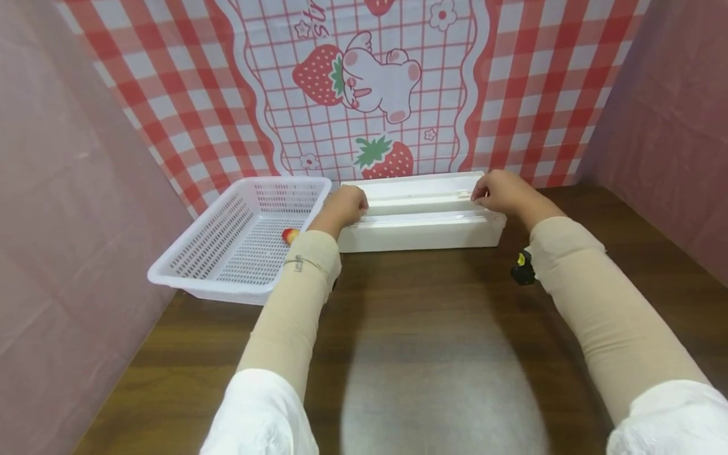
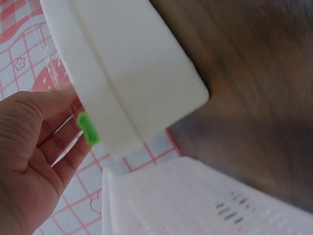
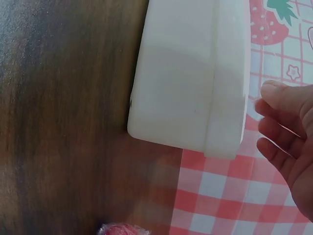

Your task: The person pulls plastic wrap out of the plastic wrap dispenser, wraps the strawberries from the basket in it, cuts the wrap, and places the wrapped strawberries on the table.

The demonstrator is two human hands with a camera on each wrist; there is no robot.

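A long white cling film dispenser [image 1: 418,235] lies near the back of the table with its lid [image 1: 415,188] raised behind it. My left hand [image 1: 345,207] is at its left end; in the left wrist view the thumb and fingers pinch the clear film [image 2: 51,63] beside the box edge. A bright green piece [image 2: 87,128] shows by those fingers, its kind unclear. At the right end, my right hand [image 1: 503,193] holds thumb and forefinger together on what looks like the film's edge, faintly seen in the right wrist view.
Left of the dispenser stands a white plastic basket [image 1: 205,287] with a small red and yellow thing [image 1: 290,236] inside. A red thing in clear wrap [image 3: 122,229] lies on the wooden table [image 1: 432,354]. Behind rises a checked strawberry cloth [image 1: 375,82].
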